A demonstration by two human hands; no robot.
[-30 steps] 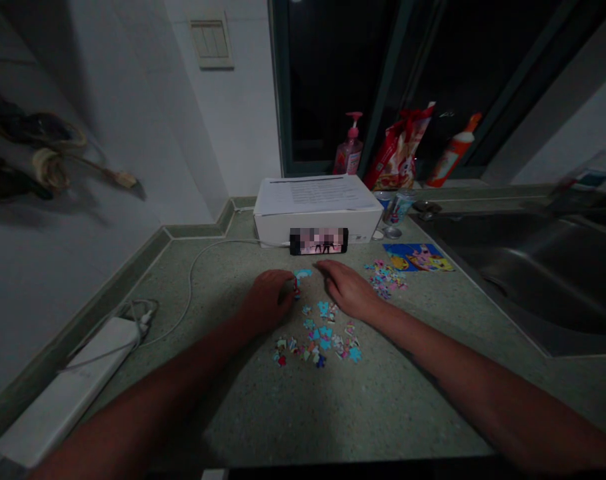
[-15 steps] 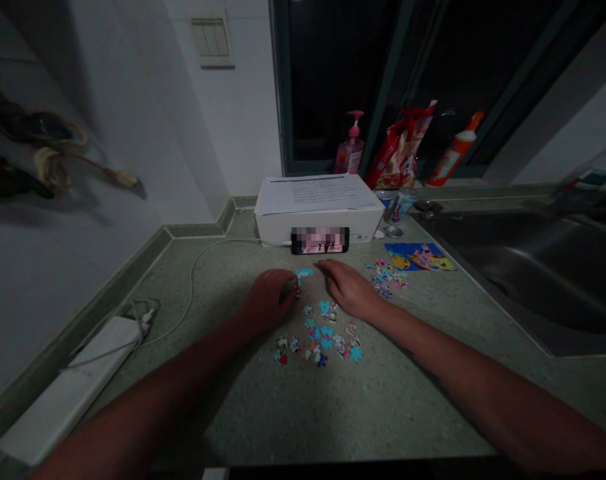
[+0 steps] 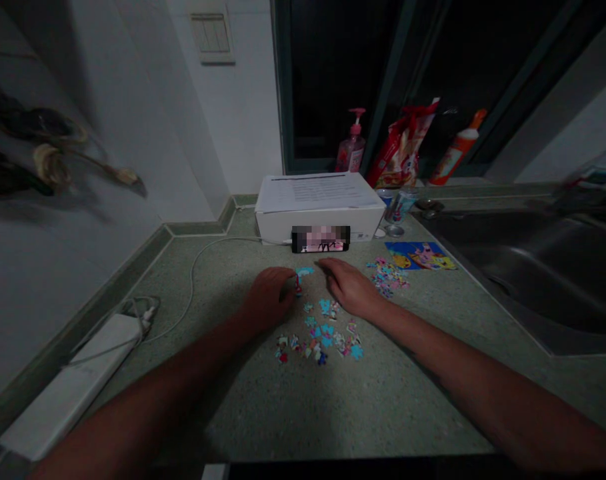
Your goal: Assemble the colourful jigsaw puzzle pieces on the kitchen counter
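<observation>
In the head view, my left hand [image 3: 269, 295], just left of frame centre, keeps its curled fingers at the left edge of the L-shaped run of puzzle pieces [image 3: 305, 271]; I cannot tell whether they are clamped on it. My right hand [image 3: 351, 287], right of centre, lies over the bench [image 3: 383, 407], thumb apart from fingers, no piece visible in it. Relative to the preceding second, both hands and the loose pieces [image 3: 327, 335] at lower centre have held position, so the run appears to have gained nothing.
</observation>
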